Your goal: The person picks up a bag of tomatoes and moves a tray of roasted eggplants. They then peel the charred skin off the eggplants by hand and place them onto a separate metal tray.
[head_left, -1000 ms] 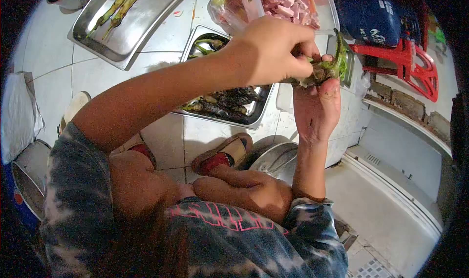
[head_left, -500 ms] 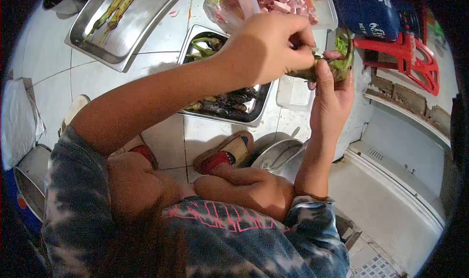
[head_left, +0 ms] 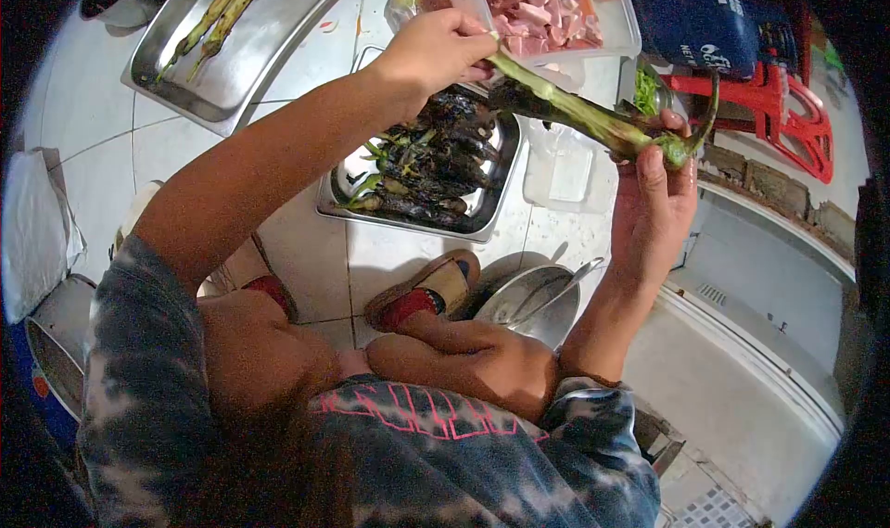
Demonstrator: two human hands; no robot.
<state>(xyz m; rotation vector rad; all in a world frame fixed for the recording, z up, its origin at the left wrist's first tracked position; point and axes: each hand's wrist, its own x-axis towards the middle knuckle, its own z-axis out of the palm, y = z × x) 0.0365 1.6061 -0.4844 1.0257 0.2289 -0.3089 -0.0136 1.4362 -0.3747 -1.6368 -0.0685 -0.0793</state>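
While the eggplant (head_left: 579, 111) hangs in mid-air above the tiled floor (head_left: 306, 268), all eyes go to its long axis — stretched slantwise, slim end away to the left, stalk (head_left: 712, 111) nearer the body on the right. Both hands are on it, one per end! The left hand (head_left: 436, 55) has its fingertips together, pinching the slim, pale tip; whether it grips flesh or a strip of skin up there, I cannot tell. The right hand (head_left: 658, 194) clamps the stalk end between thumb and fingers, palm below, with the stalk curling up past the fingertips.

So the eggplant lies to the right of the left hand and up and leftward of the right one, its pale green length bare between them. Dark skin (head_left: 528, 100) hangs along the underside, nearer the left hand than the right.

And look below: the left hand is the nearer one to the steel tray (head_left: 403, 229), around its far right corner, with charred eggplants (head_left: 445, 157) packed inside. The right hand is out beyond that tray's right edge, past a clear plastic container (head_left: 561, 171) — and pink cubes (head_left: 542, 13) sit in a tub (head_left: 621, 27) just beyond.
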